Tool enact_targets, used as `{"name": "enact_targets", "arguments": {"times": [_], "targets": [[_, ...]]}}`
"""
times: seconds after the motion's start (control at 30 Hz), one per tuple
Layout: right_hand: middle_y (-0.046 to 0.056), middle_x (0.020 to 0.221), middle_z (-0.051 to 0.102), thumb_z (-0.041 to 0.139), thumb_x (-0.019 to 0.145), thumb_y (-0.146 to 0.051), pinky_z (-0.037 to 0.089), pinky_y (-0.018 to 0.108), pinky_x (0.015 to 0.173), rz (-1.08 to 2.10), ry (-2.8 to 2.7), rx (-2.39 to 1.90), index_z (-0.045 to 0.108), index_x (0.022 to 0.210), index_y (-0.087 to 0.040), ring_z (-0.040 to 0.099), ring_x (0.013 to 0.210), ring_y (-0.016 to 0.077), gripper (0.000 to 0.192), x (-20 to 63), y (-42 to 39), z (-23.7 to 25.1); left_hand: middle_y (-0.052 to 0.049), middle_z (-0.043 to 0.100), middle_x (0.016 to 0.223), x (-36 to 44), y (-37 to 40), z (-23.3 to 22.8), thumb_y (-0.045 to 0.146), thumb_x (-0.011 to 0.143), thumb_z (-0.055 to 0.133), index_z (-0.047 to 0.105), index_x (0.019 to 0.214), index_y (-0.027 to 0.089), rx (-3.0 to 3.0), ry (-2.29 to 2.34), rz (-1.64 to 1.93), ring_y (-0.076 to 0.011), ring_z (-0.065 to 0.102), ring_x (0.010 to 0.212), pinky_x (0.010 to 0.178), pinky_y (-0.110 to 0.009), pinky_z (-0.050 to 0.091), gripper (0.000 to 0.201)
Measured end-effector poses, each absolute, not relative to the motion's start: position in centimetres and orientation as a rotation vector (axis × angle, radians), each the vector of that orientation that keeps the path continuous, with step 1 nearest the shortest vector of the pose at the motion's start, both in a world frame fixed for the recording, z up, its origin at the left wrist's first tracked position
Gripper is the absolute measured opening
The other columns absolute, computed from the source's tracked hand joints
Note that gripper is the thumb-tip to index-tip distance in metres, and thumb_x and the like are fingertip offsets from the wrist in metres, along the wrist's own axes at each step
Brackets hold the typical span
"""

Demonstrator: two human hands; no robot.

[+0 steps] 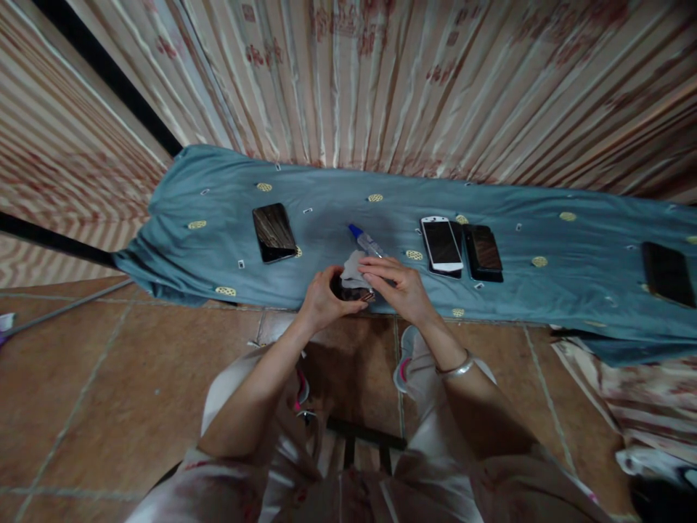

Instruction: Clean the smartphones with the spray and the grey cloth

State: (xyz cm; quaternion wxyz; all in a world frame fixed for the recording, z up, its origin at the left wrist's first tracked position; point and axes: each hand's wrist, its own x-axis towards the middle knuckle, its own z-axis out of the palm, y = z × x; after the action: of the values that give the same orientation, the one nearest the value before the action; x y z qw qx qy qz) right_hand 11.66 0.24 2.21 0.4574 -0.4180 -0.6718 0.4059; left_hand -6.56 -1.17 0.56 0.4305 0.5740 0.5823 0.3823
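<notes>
My left hand [324,299] is wrapped round a dark, shiny phone [348,293], holding it over the near edge of the blue cloth. A crumpled whitish wipe [353,270] lies against the phone's upper face, pinched in the fingers of my right hand [400,287]. Much of the phone is hidden by the wipe and my fingers. Just beyond my hands, a clear bottle with a blue top [367,241] lies on its side, its lower end partly behind my right fingers.
The bench is draped in blue cloth [337,189]. A black phone [274,232] lies to the left. On the right are a white phone [442,243] on a dark one, stacked dark phones [483,252] and another phone [668,273]. Curtains [353,87] hang behind.
</notes>
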Motion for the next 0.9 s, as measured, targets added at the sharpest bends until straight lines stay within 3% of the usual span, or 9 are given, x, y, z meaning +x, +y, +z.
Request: {"name": "enact_targets", "arguments": {"times": [0.23, 0.43, 0.63, 0.8, 0.9], "targets": [[0.002, 0.11, 0.075, 0.062, 0.09, -0.032, 0.047, 0.043, 0.101, 0.919, -1.7, -0.988, 0.077, 0.098, -0.034, 0.066, 0.107, 0.0213, 0.017, 11.6, -0.5, 2.5, -0.004, 0.068, 0.089, -6.4, -0.7, 0.4, 0.035, 0.043, 0.09, 0.061, 0.094, 0.017, 1.277, 1.328, 1.014, -0.0206, 0.062, 0.081, 0.078, -0.033, 0.048, 0.061], [0.006, 0.113, 0.074, 0.057, 0.095, -0.029, 0.051, 0.041, 0.096, 0.636, -1.827, -0.951, 0.075, 0.106, -0.027, 0.067, 0.106, 0.0205, 0.022, 11.3, -1.0, 2.0, -0.002, 0.068, 0.081, -6.3, -0.3, -0.2, 0.036, 0.046, 0.089, 0.06, 0.096, 0.015, 1.234, 1.35, 0.97, -0.0154, 0.061, 0.073, 0.071, -0.029, 0.047, 0.062], [0.007, 0.115, 0.073, 0.054, 0.096, -0.025, 0.053, 0.04, 0.095, 0.424, -1.914, -0.948, 0.072, 0.114, -0.026, 0.066, 0.109, 0.0206, 0.025, 11.0, -1.2, 2.2, 0.0, 0.065, 0.073, -5.9, -0.6, -0.1, 0.041, 0.05, 0.087, 0.061, 0.085, 0.014, 1.158, 1.267, 0.965, -0.0136, 0.06, 0.069, 0.068, -0.026, 0.047, 0.051], [0.008, 0.118, 0.072, 0.051, 0.098, -0.024, 0.053, 0.042, 0.095, 0.341, -1.957, -0.96, 0.07, 0.118, -0.025, 0.065, 0.11, 0.021, 0.028, 11.0, -1.2, 2.1, 0.005, 0.055, 0.059, -5.6, -0.8, -0.1, 0.045, 0.051, 0.086, 0.058, 0.078, 0.015, 1.005, 1.219, 0.915, -0.0118, 0.055, 0.056, 0.053, -0.024, 0.045, 0.049], [0.007, 0.12, 0.071, 0.049, 0.098, -0.024, 0.053, 0.043, 0.096, 0.319, -1.984, -0.96, 0.068, 0.121, -0.027, 0.064, 0.112, 0.0213, 0.03, 11.2, -1.2, 1.8, 0.003, 0.057, 0.057, -5.4, -1.1, 0.0, 0.05, 0.051, 0.085, 0.059, 0.074, 0.015, 0.93, 1.193, 0.886, -0.0129, 0.056, 0.053, 0.048, -0.024, 0.046, 0.05]]}}
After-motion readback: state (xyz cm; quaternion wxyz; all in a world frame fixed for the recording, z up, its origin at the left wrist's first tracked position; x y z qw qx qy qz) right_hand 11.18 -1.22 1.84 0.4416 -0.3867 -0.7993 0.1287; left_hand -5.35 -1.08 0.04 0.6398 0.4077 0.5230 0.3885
